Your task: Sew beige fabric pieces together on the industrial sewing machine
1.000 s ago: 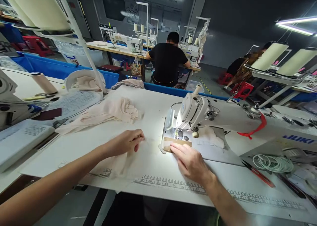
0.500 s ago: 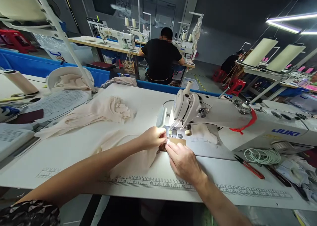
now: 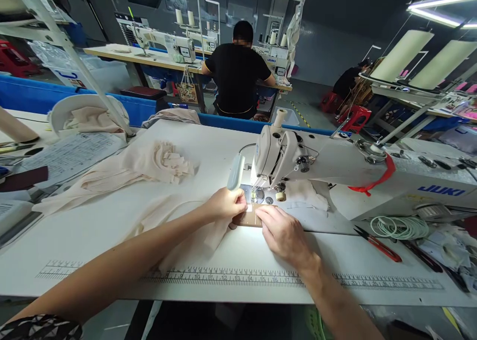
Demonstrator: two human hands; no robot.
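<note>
plainly, the left hand pinches thin cream cloth, left of the flat brown left-to-right strip the right hand touches, grip unclear.

Red-handled snips lie toward the right end of the worktop; a coil of pale green cord rests just behind them. A printed ruler scale parallels the near edge. Past the left edge, a marked paper sheet lies before a white-rimmed container holding cloth. Beyond the far edge, a person in black sits at a second worktop, with a patterned bag hanging at its near edge.
</note>
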